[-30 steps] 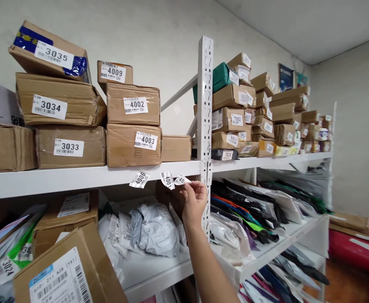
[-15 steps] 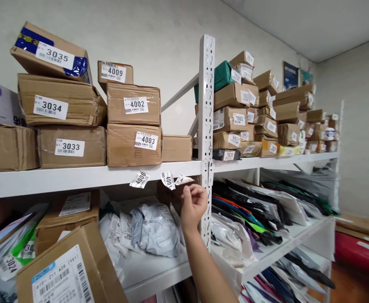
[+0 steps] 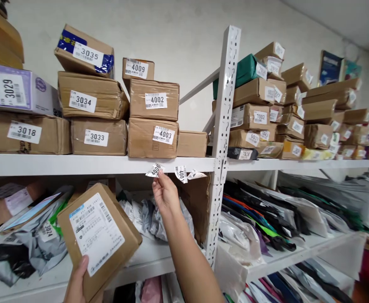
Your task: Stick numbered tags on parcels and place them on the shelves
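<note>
My left hand (image 3: 81, 280) grips the lower left edge of a brown cardboard box (image 3: 67, 221), its thumb on the front. A white shipping label (image 3: 97, 235) covers much of that face, and the box is tilted in front of the lower shelf. My right hand (image 3: 166, 191) reaches up to the upper shelf's front edge, thumb and fingertips closed on the lower part of a sticker marked 4006 (image 3: 154, 170). The sticker still hangs against the shelf edge. To its right dangle a sticker marked 4001 (image 3: 181, 173) and a partly folded sticker (image 3: 196, 174).
Numbered cardboard boxes, such as 4003 (image 3: 153, 145) and 3033 (image 3: 99, 145), stand on the white upper shelf (image 3: 61, 164). Grey plastic parcels (image 3: 45, 248) lie below. A perforated white post (image 3: 227, 97) rises right of my hand; flat bagged packages (image 3: 250, 210) fill the right shelf.
My right hand has moved left from the folded sticker to the 4006 sticker and closed on it. The box appears farther from the camera, with my left hand now visible. The view has shifted left.
</note>
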The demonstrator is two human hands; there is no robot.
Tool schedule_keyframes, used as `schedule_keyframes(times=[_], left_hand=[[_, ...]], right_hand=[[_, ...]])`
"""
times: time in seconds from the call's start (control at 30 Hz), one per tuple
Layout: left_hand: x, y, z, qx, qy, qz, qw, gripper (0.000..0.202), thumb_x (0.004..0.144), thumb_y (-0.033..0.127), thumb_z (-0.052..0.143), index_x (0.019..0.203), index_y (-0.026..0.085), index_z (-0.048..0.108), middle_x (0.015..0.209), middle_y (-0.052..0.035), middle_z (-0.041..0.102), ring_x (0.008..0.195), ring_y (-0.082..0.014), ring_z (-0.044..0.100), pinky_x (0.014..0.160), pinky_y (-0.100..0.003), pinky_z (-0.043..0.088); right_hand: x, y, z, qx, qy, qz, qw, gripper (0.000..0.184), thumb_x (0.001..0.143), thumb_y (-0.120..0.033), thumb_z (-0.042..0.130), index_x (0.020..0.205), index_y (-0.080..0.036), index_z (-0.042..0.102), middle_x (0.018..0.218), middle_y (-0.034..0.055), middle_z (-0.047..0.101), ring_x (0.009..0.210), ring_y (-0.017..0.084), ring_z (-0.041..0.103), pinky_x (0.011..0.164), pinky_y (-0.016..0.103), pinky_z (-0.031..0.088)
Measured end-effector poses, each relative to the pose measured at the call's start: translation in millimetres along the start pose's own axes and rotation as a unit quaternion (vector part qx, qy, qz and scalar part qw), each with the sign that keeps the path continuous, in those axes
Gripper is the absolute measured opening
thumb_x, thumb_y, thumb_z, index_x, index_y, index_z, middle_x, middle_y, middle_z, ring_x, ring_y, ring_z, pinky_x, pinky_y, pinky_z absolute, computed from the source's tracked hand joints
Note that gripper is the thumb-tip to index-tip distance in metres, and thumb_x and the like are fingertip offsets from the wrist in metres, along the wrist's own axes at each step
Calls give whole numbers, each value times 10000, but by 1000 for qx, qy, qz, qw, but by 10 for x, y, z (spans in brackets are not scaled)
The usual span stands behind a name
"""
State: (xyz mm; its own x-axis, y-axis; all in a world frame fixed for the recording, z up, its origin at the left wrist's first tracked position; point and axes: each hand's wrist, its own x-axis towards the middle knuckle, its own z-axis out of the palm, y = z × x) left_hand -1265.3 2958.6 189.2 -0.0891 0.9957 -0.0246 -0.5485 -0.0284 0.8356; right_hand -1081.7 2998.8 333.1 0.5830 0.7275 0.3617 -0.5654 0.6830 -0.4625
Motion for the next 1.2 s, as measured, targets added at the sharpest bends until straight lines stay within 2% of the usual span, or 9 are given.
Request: schedule_keyframes(times=[0.13, 0.27, 0.4, 0.5, 0.57, 0.8, 1.0, 1.1, 1.2], left_hand=[[-87, 276, 166, -115, -35, -64, 991, 526, 913, 441, 531, 1417, 326, 434, 1304, 5, 617, 1282, -252, 502, 963, -322, 549], [-68, 445, 258, -146, -87, -38, 985, 448, 953, 216, 478, 1393, 303, 478, 1311, -49, 613, 1155, -217, 605, 779, -241, 595], [-1, 556, 318, -188, -126, -26, 974, 454, 956, 190, 476, 1385, 338, 474, 1355, -43, 582, 1120, -197, 623, 702, -236, 597], [-11, 604, 300, -220, -157, -62, 961, 424, 957, 214, 480, 1372, 299, 495, 1353, -66, 582, 1074, -201, 642, 692, -259, 601], [-51, 613, 260, -236, -173, -77, 953, 406, 956, 234, 485, 1359, 258, 513, 1341, -89, 588, 1048, -212, 651, 696, -276, 604], [-193, 565, 128, -256, -200, -109, 939, 413, 941, 205, 521, 1350, 260, 517, 1258, -84, 643, 945, -183, 682, 677, -255, 602], [-280, 538, 6, -248, -197, -145, 937, 417, 944, 166, 512, 1345, 279, 512, 1227, -67, 664, 981, -180, 682, 710, -266, 609], [-375, 548, -52, -238, -211, -180, 931, 423, 942, 159, 519, 1353, 255, 505, 1178, -82, 686, 919, -176, 699, 690, -250, 607], [-440, 550, -75, -228, -220, -201, 927, 444, 936, 143, 525, 1366, 248, 488, 1166, -89, 691, 909, -183, 704, 707, -268, 612]], right_hand=[[-3, -38, 12, -19, 8, 8, 1000, 229, 600, -181, 851, 685, -164, 639, 640, -20, 662, 588, 98, 643, 516, 162, 567], [-154, -191, 172, -22, 43, 30, 998, 200, 608, -106, 829, 673, -164, 649, 648, -28, 668, 588, 71, 636, 528, 111, 552], [-768, -382, 297, -43, -10, 41, 998, 244, 560, -139, 873, 654, -164, 649, 656, -34, 667, 576, 49, 607, 568, 102, 543], [-1317, -346, 190, -92, -119, 37, 988, 303, 531, -225, 907, 629, -174, 624, 644, -33, 659, 563, 57, 583, 533, 129, 512], [-1524, -203, 55, -131, -136, 26, 982, 326, 527, -243, 911, 611, -172, 604, 594, -46, 628, 515, 41, 532, 490, 119, 450], [-1440, 343, -215, -269, -65, -45, 960, 405, 563, -383, 878, 623, -167, 542, 555, -47, 559, 518, 62, 485, 527, 181, 411], [-1470, 291, -378, -408, -118, -98, 900, 446, 650, -417, 821, 825, -217, 462, 577, -90, 521, 454, 53, 415, 445, 171, 322], [-1505, 253, -386, -387, -177, -105, 899, 594, 595, -436, 848, 969, -255, 424, 719, -75, 581, 526, 68, 479, 467, 170, 349], [-1514, 233, -340, -329, -189, -94, 920, 646, 616, -497, 830, 1071, -263, 435, 831, -29, 630, 663, 121, 588, 552, 209, 451]])
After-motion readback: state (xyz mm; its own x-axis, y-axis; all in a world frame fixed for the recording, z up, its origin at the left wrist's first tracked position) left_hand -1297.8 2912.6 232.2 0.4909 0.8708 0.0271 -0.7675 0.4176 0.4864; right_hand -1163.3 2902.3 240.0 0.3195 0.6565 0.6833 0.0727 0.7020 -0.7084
